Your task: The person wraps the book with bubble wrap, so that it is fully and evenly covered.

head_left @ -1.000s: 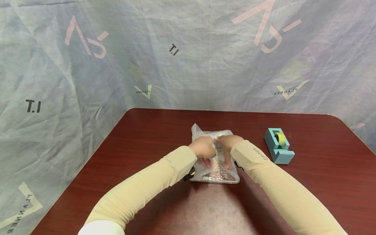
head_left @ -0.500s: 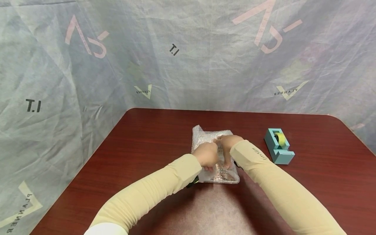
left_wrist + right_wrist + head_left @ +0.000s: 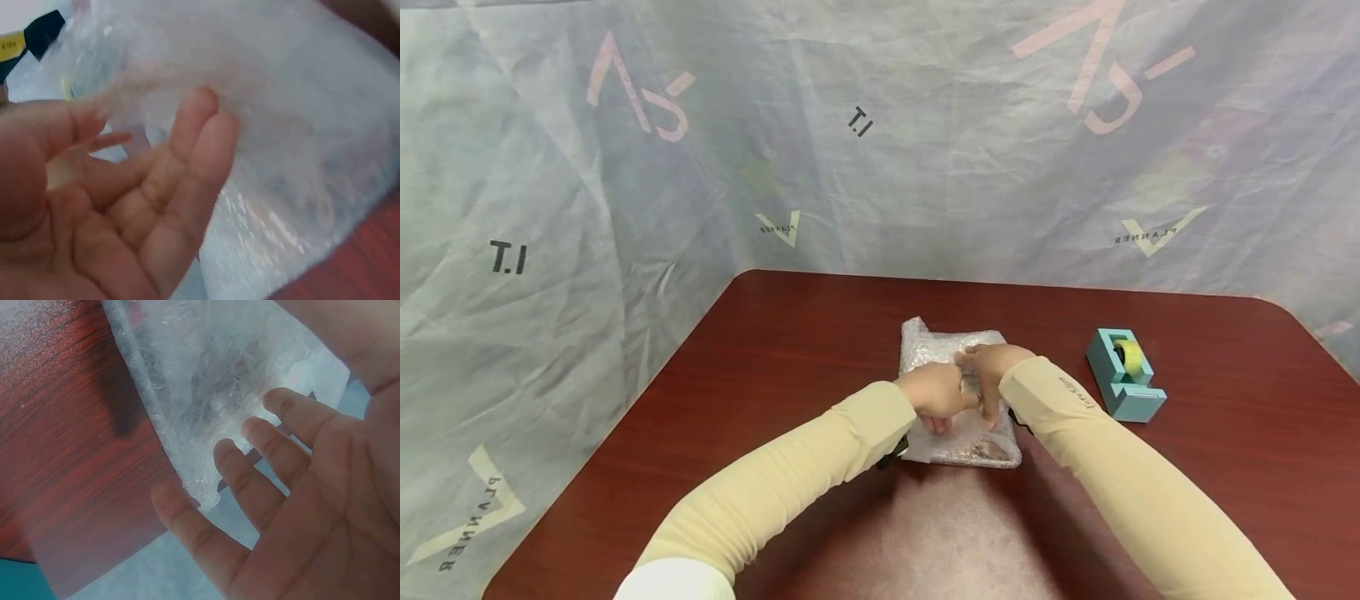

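A flat parcel of bubble wrap (image 3: 951, 450) lies on the table, something silvery and dark showing faintly through it. My left hand (image 3: 934, 390) is over the left and middle part, thumb and forefinger pinching a loose edge of the wrap; its other fingers (image 3: 209, 150) extend free in the left wrist view. My right hand (image 3: 996, 367) rests on the parcel's right side, thumb pointing toward the near edge. In the right wrist view its fingers (image 3: 250, 481) are spread and nearly straight over the wrap's far end. The exact contact points are partly hidden.
A light-blue tape dispenser (image 3: 1123, 379) with a yellow roll stands right of the parcel. The dark red table (image 3: 805, 350) has a patterned grey cloth (image 3: 925, 150) hanging behind it and at its left. A corner of bubble wrap (image 3: 913, 327) sticks out at the far left.
My left hand has drawn the wrap's raised left flap down and toward the right, over the parcel. My right hand stays nearly in place. The head view has shifted slightly.
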The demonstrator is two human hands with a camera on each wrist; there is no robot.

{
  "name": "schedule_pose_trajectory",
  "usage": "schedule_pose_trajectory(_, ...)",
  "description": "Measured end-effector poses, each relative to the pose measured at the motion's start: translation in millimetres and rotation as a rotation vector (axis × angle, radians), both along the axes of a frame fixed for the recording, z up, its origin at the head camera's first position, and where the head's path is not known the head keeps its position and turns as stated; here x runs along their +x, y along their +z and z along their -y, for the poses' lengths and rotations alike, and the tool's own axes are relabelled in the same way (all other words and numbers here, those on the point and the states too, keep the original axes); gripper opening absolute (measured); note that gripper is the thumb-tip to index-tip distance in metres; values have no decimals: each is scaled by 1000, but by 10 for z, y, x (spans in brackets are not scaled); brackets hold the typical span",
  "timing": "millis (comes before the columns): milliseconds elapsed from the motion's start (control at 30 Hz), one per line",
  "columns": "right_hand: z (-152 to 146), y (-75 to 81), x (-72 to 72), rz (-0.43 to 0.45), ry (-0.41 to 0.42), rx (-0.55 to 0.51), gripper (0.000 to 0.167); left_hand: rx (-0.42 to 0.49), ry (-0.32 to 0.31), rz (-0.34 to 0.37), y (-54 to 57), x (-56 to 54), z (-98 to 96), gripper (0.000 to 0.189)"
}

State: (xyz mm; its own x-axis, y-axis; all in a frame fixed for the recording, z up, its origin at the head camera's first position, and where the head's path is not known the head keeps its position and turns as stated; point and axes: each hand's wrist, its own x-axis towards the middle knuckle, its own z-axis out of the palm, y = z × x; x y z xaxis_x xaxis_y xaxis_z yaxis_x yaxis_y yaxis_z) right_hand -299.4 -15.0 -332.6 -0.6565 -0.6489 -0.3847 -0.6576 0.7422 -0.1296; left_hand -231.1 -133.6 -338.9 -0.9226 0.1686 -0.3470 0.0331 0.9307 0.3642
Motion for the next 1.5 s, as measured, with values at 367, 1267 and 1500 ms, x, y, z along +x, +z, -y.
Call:
schedule_pose_trajectory(367,-7,2,-10,-3,-21,12,109,-126,-87,-172,-107,-13,245,21)
schedule_pose_trajectory(1267,-19,14,4,9,-21,10,112,-127,-278,-384,-377,78,424,44)
schedule_pose_trajectory(1500,-39,-19,-49,-2,4,9,113,-220,-277,-302,-457,113,430,51)
